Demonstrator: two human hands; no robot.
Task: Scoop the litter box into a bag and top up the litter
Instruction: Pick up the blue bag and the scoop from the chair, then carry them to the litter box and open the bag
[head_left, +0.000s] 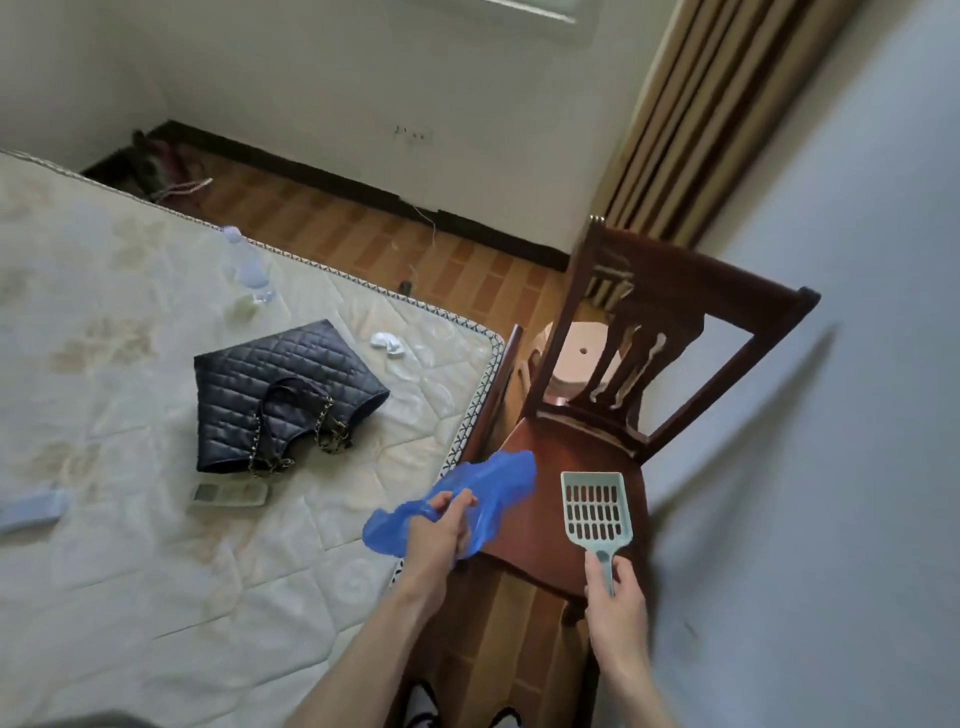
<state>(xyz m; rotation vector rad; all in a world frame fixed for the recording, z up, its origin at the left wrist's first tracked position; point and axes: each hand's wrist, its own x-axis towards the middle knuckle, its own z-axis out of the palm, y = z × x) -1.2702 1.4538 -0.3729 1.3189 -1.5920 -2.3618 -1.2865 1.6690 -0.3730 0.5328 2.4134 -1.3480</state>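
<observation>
My left hand (441, 535) grips a crumpled blue plastic bag (498, 478) over the gap between the mattress and the chair. My right hand (615, 597) holds the handle of a pale green slotted litter scoop (595, 512), its head pointing away from me above the chair seat. No litter box or litter supply shows in this view.
A dark wooden chair (571, 447) stands against the wall on the right, with a beige stool (582, 358) behind it. On the bare mattress (130, 571) to the left lie a black quilted handbag (280, 395), a clear water bottle (247, 262) and a remote (231, 493). Wooden floor runs between them.
</observation>
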